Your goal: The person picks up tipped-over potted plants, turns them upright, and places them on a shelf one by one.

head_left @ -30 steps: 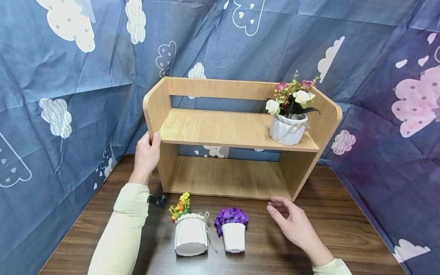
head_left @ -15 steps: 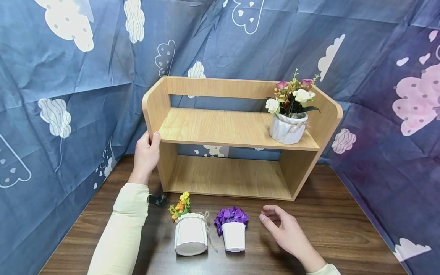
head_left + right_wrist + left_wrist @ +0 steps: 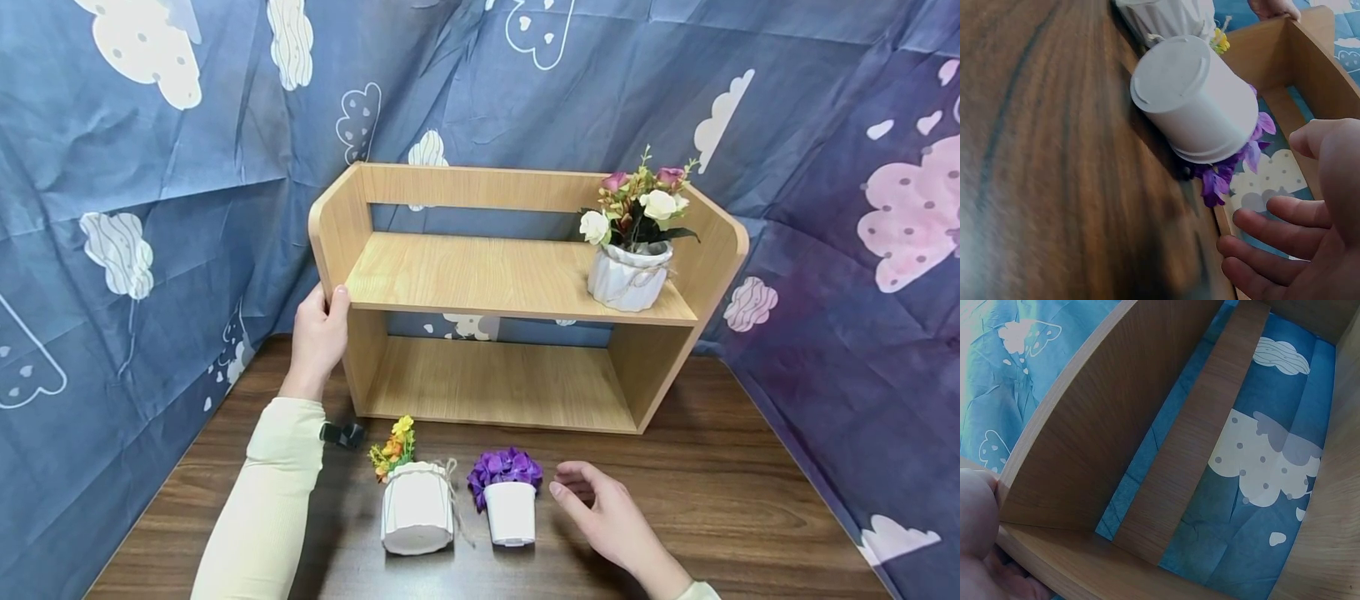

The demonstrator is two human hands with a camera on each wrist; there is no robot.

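My left hand (image 3: pixel 318 333) grips the left side panel of a light wooden two-level shelf (image 3: pixel 495 279), thumb on its front edge; the left wrist view shows the thumb (image 3: pixel 975 512) against that panel (image 3: pixel 1104 431). My right hand (image 3: pixel 596 508) hovers open just right of a small white pot of purple flowers (image 3: pixel 510 512) and does not touch it. In the right wrist view the pot (image 3: pixel 1194 100) lies just beyond my spread fingers (image 3: pixel 1272 212). A ribbed white pot of yellow and orange flowers (image 3: pixel 417 517) stands left of the purple one.
A ribbed white pot of roses (image 3: pixel 628 279) stands at the right end of the upper shelf. A small black clip (image 3: pixel 342 434) lies by my left forearm. The dark wooden table (image 3: pixel 735 492) is hemmed by blue cloud-print cloth (image 3: pixel 150 208) on three sides.
My right hand has moved left and toward me, from the shelf's front right corner to beside the purple-flower pot. The left hand has kept its grip.
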